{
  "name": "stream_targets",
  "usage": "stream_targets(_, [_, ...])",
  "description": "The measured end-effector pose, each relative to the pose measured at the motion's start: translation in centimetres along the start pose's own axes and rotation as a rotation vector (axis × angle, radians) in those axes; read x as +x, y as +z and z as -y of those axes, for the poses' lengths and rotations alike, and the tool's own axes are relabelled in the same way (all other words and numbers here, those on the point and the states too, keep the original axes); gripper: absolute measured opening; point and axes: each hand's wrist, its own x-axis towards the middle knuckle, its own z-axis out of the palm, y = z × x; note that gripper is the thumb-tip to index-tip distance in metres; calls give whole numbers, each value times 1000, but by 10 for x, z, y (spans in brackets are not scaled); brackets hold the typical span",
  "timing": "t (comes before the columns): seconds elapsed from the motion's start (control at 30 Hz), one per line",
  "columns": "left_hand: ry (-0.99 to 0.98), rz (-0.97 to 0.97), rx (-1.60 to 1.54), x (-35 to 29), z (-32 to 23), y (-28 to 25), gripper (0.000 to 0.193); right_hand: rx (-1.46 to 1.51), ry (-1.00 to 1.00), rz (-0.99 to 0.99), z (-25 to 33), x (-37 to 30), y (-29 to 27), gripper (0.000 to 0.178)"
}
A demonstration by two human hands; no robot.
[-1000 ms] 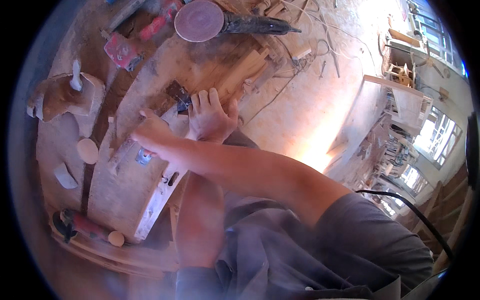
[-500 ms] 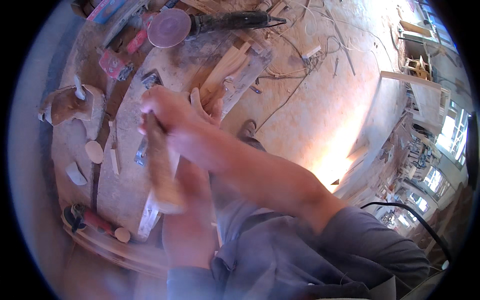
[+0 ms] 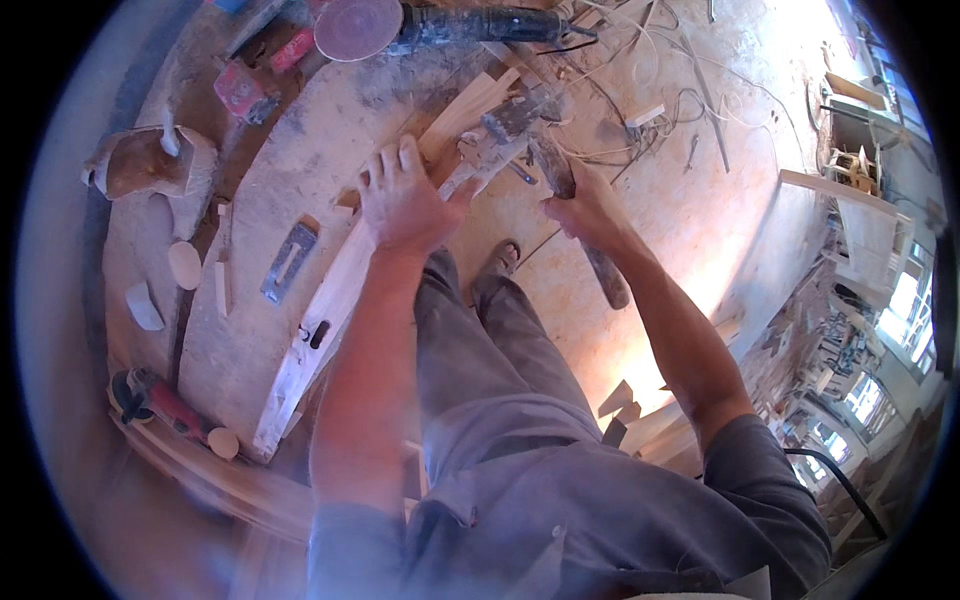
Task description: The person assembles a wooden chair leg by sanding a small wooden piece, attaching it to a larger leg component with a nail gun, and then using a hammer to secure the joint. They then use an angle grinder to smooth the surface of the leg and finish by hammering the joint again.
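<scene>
One-handed, grips hammer (image 3: 556, 170) in right hand (image 3: 585, 212), aiming it toward eleven o'clock; rests nearer, spread-fingered left hand (image 3: 405, 202) on board (image 3: 335, 292) lying one-to-seven.

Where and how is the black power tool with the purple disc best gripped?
Probably by its long black body, approached from above, just right of the round purple disc: the narrow body lies exposed, while the broad disc faces up.
</scene>
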Motion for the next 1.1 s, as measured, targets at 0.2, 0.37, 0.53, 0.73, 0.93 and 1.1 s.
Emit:
stream_targets(0.2, [60,-126,23,9,-4,15,91,-159,-49,33,1,24,-5,51])
stream_targets(0.37, [87,-211,-62,8,-4,26,87,-327,-195,8,-3,28,-6,50])
stream_targets(0.53, [71,-247,-72,7,1,27,84,-389,-210,-31,15,30,-11,44])
stream_targets(0.73, [44,-189,-86,5,-5,23,87,6,-218,-211,0,-8,26,45])
stream_targets(0.93, [70,-224,-100,6,-3,27,83,-310,-267,-187,5,-5,46,36])
stream_targets(1.1, [61,-227,-112,3,1,25,82,-413,-311,-148,17,0,53,35])
